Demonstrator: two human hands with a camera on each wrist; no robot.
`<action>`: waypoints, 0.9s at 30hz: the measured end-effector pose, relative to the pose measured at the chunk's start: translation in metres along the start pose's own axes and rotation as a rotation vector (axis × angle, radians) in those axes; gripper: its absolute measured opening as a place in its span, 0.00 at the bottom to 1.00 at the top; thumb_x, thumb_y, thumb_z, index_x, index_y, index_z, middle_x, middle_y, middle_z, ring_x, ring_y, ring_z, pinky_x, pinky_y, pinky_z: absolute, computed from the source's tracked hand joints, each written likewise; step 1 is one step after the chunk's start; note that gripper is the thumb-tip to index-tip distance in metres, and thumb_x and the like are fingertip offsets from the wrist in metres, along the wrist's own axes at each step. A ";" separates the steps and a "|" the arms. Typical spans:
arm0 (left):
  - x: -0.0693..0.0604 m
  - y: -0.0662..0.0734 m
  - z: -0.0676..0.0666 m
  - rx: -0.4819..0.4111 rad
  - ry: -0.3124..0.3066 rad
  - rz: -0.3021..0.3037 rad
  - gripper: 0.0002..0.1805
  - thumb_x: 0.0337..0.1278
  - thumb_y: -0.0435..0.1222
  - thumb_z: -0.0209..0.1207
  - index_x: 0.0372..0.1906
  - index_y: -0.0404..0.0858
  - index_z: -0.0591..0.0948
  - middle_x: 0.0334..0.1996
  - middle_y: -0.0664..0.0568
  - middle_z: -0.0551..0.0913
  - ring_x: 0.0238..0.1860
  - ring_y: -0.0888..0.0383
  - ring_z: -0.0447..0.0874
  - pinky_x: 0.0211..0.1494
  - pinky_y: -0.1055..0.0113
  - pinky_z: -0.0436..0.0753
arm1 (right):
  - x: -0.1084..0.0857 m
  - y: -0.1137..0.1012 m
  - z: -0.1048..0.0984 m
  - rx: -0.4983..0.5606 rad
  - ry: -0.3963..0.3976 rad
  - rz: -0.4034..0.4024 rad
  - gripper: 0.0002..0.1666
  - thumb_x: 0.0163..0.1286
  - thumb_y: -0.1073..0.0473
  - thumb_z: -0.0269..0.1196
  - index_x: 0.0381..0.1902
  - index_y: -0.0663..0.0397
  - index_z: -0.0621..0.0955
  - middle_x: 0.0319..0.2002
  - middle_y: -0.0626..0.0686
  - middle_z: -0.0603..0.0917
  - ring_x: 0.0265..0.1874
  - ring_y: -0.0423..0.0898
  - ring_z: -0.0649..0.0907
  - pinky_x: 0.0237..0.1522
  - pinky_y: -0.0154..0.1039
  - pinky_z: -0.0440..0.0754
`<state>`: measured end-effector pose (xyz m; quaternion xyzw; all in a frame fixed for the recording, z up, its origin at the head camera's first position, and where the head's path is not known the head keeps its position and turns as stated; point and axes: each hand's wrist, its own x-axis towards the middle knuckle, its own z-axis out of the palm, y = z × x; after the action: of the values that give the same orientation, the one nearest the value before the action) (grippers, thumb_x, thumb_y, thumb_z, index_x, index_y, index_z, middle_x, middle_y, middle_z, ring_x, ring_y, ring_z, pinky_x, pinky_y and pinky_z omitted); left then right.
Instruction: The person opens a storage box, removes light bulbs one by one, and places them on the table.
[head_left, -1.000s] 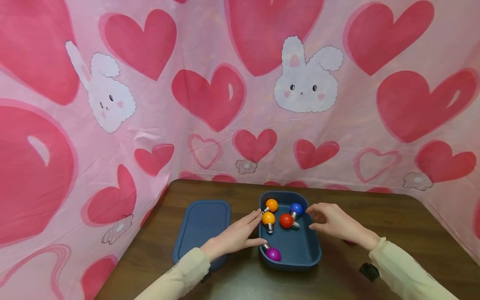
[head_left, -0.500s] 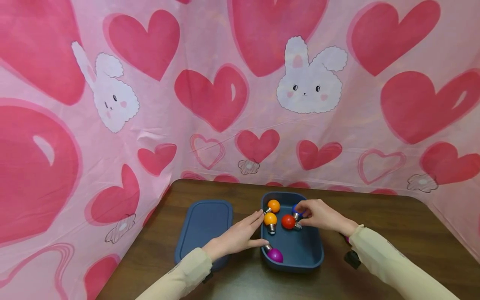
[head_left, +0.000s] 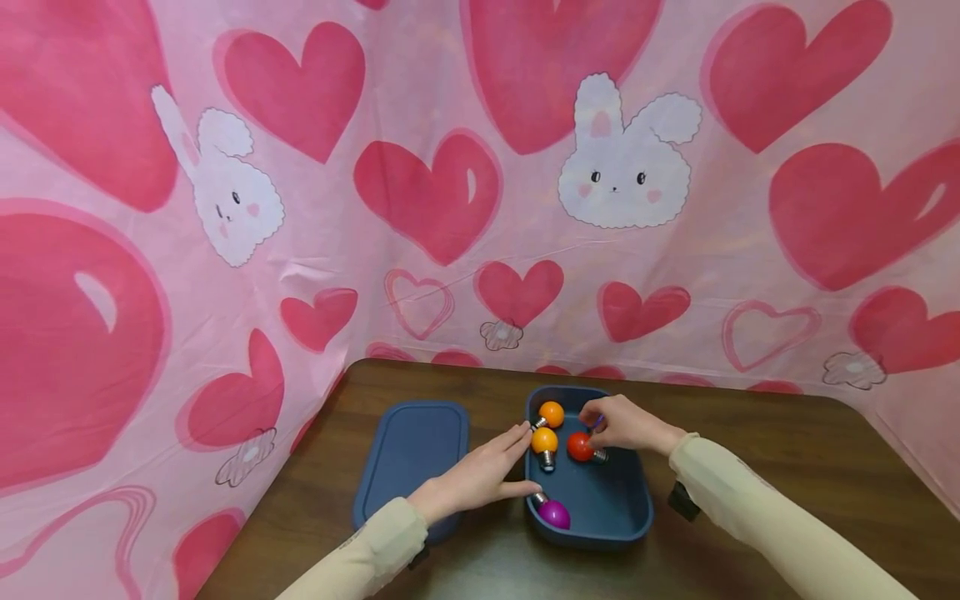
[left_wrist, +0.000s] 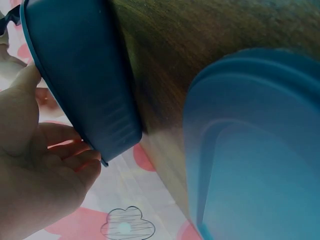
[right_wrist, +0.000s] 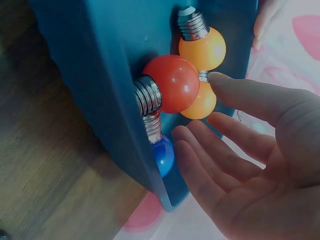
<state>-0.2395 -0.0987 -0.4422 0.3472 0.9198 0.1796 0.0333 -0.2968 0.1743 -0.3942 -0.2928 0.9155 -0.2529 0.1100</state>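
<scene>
A dark blue box (head_left: 600,504) holds several small light bulbs with metal screw bases. My right hand (head_left: 628,423) is inside its right part, thumb and fingers apart around the red bulb (head_left: 579,447); no grip shows. Most of the blue bulb (right_wrist: 163,156) is hidden by that hand in the head view, but the right wrist view shows it beside the red one. Two orange bulbs (head_left: 544,440) lie along the left wall. At the near left corner is a purple bulb (head_left: 555,514). My left hand (head_left: 480,472) rests on the left rim, fingers extended.
A flat blue lid (head_left: 412,458) lies on the brown wooden table (head_left: 480,383), left of the box and partly under my left arm. Behind the table hangs a pink cloth (head_left: 525,225) printed with hearts and rabbits. Each wrist wears a black device (head_left: 682,502).
My right hand has moved left, from beside the box's right rim to over the blue and red bulbs. The left hand has stayed on the rim. The head view has shifted slightly.
</scene>
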 end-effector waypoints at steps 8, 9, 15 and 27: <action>0.000 0.002 -0.001 0.014 -0.001 -0.009 0.45 0.65 0.60 0.54 0.77 0.38 0.59 0.79 0.46 0.56 0.77 0.50 0.62 0.75 0.55 0.70 | 0.010 -0.001 0.005 -0.072 -0.043 0.008 0.23 0.56 0.60 0.74 0.47 0.67 0.83 0.43 0.61 0.87 0.37 0.48 0.84 0.42 0.43 0.88; 0.000 0.002 -0.001 0.014 0.000 -0.010 0.45 0.65 0.59 0.55 0.77 0.37 0.59 0.79 0.46 0.56 0.77 0.50 0.62 0.75 0.55 0.70 | 0.011 0.000 0.006 -0.077 -0.045 0.010 0.22 0.56 0.60 0.74 0.47 0.67 0.83 0.42 0.60 0.87 0.37 0.48 0.83 0.42 0.43 0.88; 0.000 0.002 -0.001 0.020 0.003 -0.006 0.45 0.65 0.60 0.54 0.77 0.38 0.59 0.79 0.46 0.56 0.76 0.51 0.63 0.74 0.56 0.71 | 0.013 -0.003 0.007 -0.101 -0.062 0.005 0.20 0.55 0.60 0.74 0.44 0.65 0.83 0.38 0.56 0.86 0.35 0.45 0.80 0.42 0.42 0.86; 0.000 0.001 0.000 0.015 0.006 -0.002 0.45 0.65 0.60 0.54 0.77 0.38 0.59 0.79 0.46 0.56 0.77 0.50 0.62 0.74 0.55 0.71 | 0.013 -0.010 0.007 -0.149 -0.095 0.027 0.16 0.53 0.63 0.75 0.39 0.60 0.84 0.35 0.53 0.84 0.32 0.43 0.77 0.38 0.38 0.83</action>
<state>-0.2386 -0.0981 -0.4422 0.3458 0.9217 0.1736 0.0280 -0.2999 0.1570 -0.3953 -0.2993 0.9294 -0.1684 0.1349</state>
